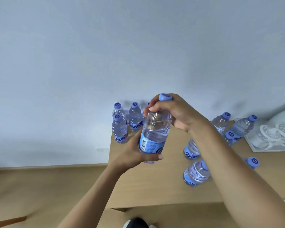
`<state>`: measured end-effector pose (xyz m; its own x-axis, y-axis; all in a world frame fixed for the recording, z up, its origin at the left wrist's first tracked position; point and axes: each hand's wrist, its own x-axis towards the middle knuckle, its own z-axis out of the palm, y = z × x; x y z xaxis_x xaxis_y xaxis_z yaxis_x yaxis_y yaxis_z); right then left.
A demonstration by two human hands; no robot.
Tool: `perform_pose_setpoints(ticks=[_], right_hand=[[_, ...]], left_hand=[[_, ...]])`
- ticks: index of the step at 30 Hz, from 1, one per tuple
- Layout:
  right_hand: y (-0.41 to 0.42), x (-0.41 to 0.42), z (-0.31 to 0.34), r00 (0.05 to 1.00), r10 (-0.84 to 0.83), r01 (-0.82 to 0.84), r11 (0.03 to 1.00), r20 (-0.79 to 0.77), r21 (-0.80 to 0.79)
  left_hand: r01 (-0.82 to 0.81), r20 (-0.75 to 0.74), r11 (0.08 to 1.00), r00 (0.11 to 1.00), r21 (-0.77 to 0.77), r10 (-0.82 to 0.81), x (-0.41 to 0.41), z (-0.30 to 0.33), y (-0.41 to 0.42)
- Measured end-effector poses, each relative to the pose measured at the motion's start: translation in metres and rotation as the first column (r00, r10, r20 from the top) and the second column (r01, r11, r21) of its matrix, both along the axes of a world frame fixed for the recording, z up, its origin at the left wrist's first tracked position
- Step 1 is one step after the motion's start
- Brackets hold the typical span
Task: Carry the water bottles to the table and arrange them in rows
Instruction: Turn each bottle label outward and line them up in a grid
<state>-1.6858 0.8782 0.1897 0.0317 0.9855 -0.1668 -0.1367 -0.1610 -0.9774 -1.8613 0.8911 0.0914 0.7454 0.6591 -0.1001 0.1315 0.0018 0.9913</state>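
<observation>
Both hands grip one bottle (155, 129) above the table (155, 186): left hand (135, 153) wraps its label, right hand (173, 111) clasps the neck under the cap (165, 97).

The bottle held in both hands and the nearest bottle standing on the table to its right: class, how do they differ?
The held bottle is lifted above the table; the standing bottle rests on it. The left hand and right hand grip the held bottle; nothing touches the standing bottle. Both have purple caps and blue labels.
</observation>
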Motion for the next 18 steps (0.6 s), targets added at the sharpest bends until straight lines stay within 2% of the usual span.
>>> perform_pose_setpoints(ticks=[4,10,13,18], right_hand=[[0.01,0.0,0.024,1.0,0.017,-0.017,0.999,0.013,0.036],[0.011,-0.02,0.021,0.944,-0.318,0.307,0.945,0.091,0.113],[0.008,-0.034,0.016,0.897,-0.417,0.396,0.906,0.145,0.15],[0.011,-0.039,0.016,0.856,-0.504,0.487,0.861,0.117,0.148]], left_hand=[[-0.074,0.042,0.997,0.996,0.005,0.074,0.004,0.018,0.003],[-0.275,0.095,0.961,0.957,0.003,0.274,0.014,0.03,0.002],[-0.334,0.103,0.941,0.939,0.06,0.327,0.019,0.035,0.003],[-0.323,0.11,0.945,0.943,0.059,0.315,0.02,0.035,0.0]])
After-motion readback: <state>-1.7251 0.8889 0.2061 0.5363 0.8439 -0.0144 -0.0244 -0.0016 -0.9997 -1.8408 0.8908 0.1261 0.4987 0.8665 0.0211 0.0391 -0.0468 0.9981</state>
